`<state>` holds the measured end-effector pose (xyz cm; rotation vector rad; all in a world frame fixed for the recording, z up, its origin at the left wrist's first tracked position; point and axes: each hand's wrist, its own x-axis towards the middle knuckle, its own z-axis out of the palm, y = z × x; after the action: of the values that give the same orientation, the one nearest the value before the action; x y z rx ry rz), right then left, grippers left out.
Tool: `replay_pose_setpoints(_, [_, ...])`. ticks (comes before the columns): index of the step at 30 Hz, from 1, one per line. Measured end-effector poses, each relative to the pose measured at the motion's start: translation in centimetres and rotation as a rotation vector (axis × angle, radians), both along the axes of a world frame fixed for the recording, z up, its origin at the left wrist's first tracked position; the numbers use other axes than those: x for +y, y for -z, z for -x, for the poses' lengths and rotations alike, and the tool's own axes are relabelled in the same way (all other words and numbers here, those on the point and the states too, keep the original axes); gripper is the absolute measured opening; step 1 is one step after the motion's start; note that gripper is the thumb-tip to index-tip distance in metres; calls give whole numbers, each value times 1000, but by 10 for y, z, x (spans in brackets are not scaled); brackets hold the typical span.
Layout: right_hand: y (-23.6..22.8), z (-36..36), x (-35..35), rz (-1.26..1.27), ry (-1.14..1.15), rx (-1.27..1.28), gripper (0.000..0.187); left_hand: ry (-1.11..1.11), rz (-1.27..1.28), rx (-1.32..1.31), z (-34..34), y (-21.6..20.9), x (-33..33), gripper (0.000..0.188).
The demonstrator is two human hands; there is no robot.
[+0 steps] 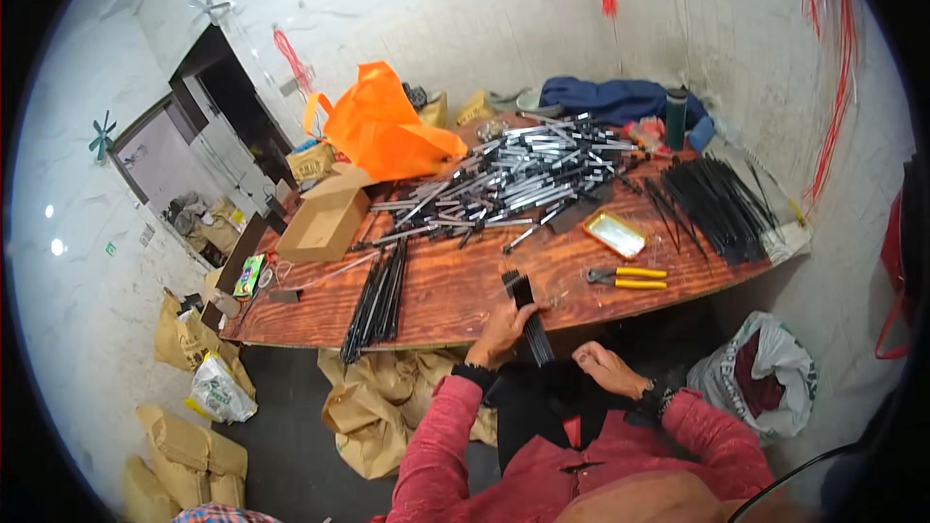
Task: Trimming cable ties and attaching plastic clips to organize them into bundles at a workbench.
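Observation:
My left hand (501, 327) is wrapped round a bundle of thin black rods (538, 342) at the table's front edge. The rods slant from above the wood down toward my lap, their upper ends gathered together. To the right of the bundle and apart from it, my right hand (606, 368) hovers over my lap with its fingers curled; whatever may be inside is hidden. Beyond the hands lies a large heap of silver rods with black ends (542, 174). Pliers with yellow handles (630, 278) rest on the table behind my right hand.
More black rods lie on the wooden table (455, 286) in a left pile (378, 295) and a right pile (717, 208). A yellow-rimmed tray (616, 234), cardboard box (325, 223), orange bag (383, 131) and dark green bottle (675, 119) stand there. Sacks (373, 421) sit below.

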<state>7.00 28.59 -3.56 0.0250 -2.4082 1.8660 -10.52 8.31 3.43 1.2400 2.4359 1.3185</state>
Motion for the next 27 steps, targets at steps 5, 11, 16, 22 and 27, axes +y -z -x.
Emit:
replay_pose_setpoints(5, [-11,-4,20,29,-20,-117,31,57,47,183,6,10,-2,29])
replay_pose_setpoints(11, [-69,19,22,-143,-28,216,20,31,58,89,-4,10,-4,26])
replay_pose_setpoints(16, [-109,61,31,-181,-10,302,16,57,27,179,11,24,-1,25])
replay_pose_setpoints(22, [-105,110,49,-387,-75,333,13,130,-49,-103,-10,1,7,18])
replay_pose_setpoints(27, [-89,125,44,-478,-76,291,12,164,-76,-84,-17,0,7,17])
